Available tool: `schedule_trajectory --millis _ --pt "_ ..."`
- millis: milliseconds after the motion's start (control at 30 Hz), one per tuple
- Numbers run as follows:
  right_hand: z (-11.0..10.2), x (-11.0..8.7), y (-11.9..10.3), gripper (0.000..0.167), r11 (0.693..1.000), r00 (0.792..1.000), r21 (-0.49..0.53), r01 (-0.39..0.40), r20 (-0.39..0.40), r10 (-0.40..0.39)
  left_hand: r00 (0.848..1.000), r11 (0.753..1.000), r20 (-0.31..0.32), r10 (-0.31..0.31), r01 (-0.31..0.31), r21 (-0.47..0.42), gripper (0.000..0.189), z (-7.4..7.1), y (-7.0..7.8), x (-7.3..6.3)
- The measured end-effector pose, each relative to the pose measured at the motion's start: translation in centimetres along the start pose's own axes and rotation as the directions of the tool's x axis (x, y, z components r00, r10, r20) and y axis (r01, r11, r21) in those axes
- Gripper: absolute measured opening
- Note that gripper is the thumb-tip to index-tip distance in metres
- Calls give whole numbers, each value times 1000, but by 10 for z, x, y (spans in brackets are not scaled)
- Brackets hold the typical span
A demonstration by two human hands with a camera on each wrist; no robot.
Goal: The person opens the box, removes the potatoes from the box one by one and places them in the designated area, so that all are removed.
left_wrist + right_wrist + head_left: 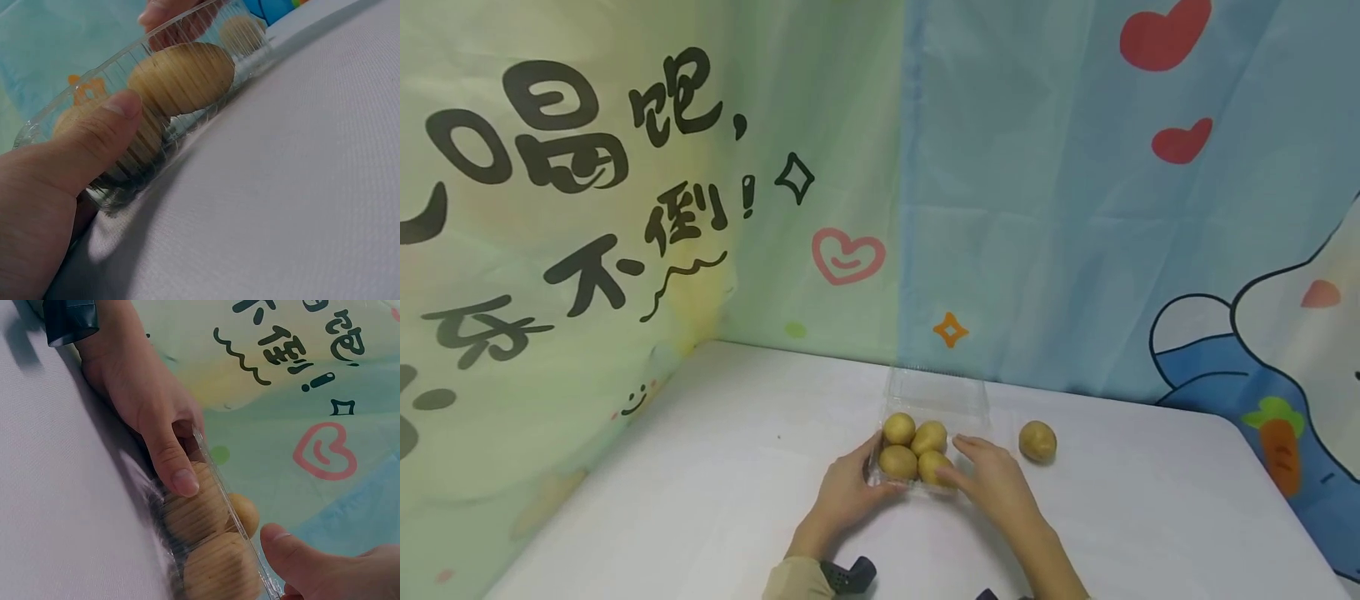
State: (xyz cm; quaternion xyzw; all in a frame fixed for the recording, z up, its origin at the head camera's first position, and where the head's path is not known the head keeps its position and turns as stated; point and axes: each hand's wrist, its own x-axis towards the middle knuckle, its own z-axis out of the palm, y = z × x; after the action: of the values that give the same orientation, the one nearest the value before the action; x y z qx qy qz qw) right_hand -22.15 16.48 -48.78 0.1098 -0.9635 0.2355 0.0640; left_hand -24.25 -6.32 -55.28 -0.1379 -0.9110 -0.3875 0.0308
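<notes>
A clear plastic box (936, 398) with ridged walls holds several potatoes (898, 462), its lid lying back on the far side. With the thumb on the near wall and the fingers round the left side, my left hand (850, 492) grips the box, as the left wrist view also shows with the thumb (122, 106) over a potato (181, 78). My right hand (1000, 483) is at the box's right side, thumb and fingers spread apart near the front right potato (933, 467). In the right wrist view its thumb (278, 540) is beside the rim; its other fingers are mostly hidden.
One more potato (1037, 442) lies on the white tabletop (715, 483), to the right of the box. Behind the table hangs a printed cloth (1000, 208) with hearts, writing and a cartoon figure. Dark bands (850, 575) sit at the wrists.
</notes>
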Motion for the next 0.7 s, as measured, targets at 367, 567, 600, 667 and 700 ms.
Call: schedule_trajectory --millis 367,567,600,667,700 --pt "6 3 -14 53 998 999 -47 42 2 -42 1000 1000 7 10 -10 12 95 -5 -4 0" --pt "8 7 -16 43 996 997 -47 77 3 -77 1000 1000 5 7 -7 2 95 -4 -2 1" --pt "9 7 -16 41 996 997 -38 76 5 -76 1000 1000 4 7 -7 1 96 -3 -2 1" --pt "9 7 -16 38 997 998 -29 70 9 -70 1000 1000 5 4 -4 1 96 -2 -1 1" --pt "8 7 -15 36 998 998 -26 64 12 -64 1000 1000 6 5 -5 1 97 -1 -1 1"
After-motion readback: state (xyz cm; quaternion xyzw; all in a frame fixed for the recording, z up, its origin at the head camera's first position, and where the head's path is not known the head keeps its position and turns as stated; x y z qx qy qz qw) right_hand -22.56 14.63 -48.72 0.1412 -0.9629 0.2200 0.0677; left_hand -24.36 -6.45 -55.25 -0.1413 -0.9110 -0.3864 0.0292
